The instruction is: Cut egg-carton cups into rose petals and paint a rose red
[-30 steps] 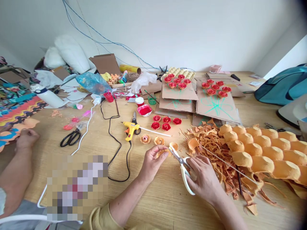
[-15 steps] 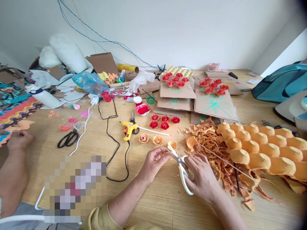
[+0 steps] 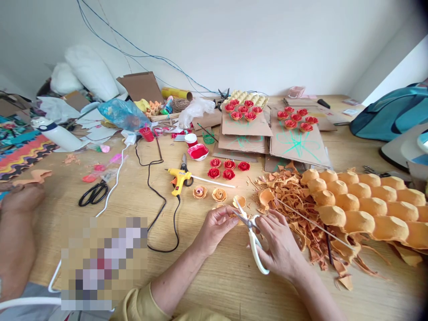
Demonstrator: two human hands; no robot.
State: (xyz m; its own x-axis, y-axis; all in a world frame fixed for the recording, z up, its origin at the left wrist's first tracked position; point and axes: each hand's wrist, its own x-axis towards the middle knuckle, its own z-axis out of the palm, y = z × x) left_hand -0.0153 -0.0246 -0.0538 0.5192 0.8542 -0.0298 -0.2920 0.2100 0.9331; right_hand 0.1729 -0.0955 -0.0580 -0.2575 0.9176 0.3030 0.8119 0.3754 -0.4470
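Observation:
My left hand (image 3: 216, 227) is closed around a small orange egg-carton piece (image 3: 230, 215), mostly hidden by the fingers. My right hand (image 3: 279, 245) grips white-handled scissors (image 3: 252, 234), whose blades reach into that piece. Just beyond lie an orange cup piece (image 3: 240, 201) and two unpainted carton roses (image 3: 220, 195). A heap of orange trimmings (image 3: 287, 196) and a large orange egg tray (image 3: 364, 205) sit to the right.
A yellow glue gun (image 3: 179, 178) with black cord, red roses (image 3: 228, 169), a red paint bowl (image 3: 199, 152), black scissors (image 3: 93, 194), cardboard sheets carrying red roses (image 3: 297, 138). Another person's arm (image 3: 16, 236) rests at the left edge. A teal bag (image 3: 391, 113) lies far right.
Both hands stay together on the carton piece with the scissors. The scissor blades have shifted slightly against it, and the view has drifted a little.

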